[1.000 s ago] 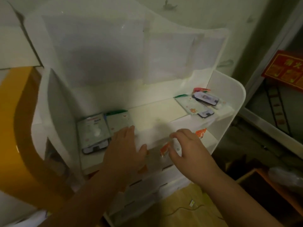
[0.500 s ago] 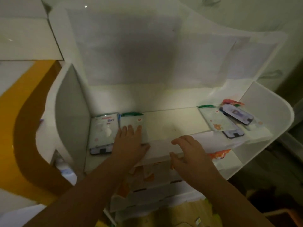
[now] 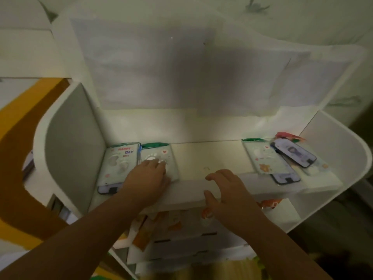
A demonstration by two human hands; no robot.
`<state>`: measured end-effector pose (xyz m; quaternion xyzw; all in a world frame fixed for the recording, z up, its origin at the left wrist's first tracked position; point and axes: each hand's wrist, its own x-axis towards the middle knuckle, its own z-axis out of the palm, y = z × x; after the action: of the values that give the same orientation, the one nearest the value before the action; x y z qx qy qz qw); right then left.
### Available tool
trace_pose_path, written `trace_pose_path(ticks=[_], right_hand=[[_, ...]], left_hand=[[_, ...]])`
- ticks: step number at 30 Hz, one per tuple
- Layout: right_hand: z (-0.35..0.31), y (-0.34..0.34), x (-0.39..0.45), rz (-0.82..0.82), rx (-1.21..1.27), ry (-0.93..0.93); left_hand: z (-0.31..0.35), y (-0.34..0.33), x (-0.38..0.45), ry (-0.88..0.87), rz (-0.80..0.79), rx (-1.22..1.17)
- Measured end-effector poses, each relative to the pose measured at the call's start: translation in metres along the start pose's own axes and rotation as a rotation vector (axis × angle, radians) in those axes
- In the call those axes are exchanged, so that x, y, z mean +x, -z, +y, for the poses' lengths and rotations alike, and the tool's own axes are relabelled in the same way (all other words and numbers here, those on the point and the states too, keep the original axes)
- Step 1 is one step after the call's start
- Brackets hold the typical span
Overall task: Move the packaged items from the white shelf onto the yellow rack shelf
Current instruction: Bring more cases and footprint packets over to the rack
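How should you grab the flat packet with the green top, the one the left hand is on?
Take the green-topped packet by its near bottom edge, coming from the front. It lies flat on the white shelf, tight against the Happy Day packet, so probably slide it forward under the left hand and pinch the overhang.

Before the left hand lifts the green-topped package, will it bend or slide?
The package looks flat and thin, so probably light and a bit flexible. Its glossy wrap may slide on the smooth white shelf. The left hand rests flat on it, so no grip yet.
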<state>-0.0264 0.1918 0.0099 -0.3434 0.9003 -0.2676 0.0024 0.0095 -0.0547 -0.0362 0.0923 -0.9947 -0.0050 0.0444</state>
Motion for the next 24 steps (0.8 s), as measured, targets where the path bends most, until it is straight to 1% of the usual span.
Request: trace_pose_path(ticks=[1,4,9,10,12,14,16,18,19,22,24], right_hand=[[0.001,0.001,0.001,0.003,0.008,0.003],[0.006,0.003,0.004,0.012,0.017,0.03],[0.014,0.005,0.006,0.0,0.039,0.046],[0.016,0.005,0.006,-0.005,0.048,0.044],[0.019,0.006,0.005,-0.02,0.055,0.047],[0.025,0.007,0.004,-0.03,0.05,0.046],[0.032,0.008,0.003,-0.03,0.048,0.039],[0.039,0.01,0.003,-0.026,0.051,0.032],[0.042,0.011,0.003,-0.02,0.051,0.032],[0.053,0.016,0.005,0.002,0.032,0.024],[0.06,0.02,0.008,0.013,-0.004,0.012]], left_hand=[[0.001,-0.002,-0.001,0.026,0.009,-0.03],[0.004,-0.004,0.0,0.055,-0.057,-0.025],[0.013,0.004,0.008,0.014,-0.227,0.215],[0.015,0.006,0.008,0.012,-0.229,0.226],[0.018,0.013,0.006,0.064,-0.165,0.188],[0.02,0.026,0.002,0.23,-0.04,0.014],[0.023,0.036,-0.007,0.419,0.171,-0.273],[0.031,0.042,-0.017,0.497,0.359,-0.516],[0.038,0.045,-0.02,0.523,0.421,-0.628],[0.069,0.053,-0.027,0.588,0.531,-1.029],[0.092,0.056,-0.023,0.654,0.553,-1.41]])
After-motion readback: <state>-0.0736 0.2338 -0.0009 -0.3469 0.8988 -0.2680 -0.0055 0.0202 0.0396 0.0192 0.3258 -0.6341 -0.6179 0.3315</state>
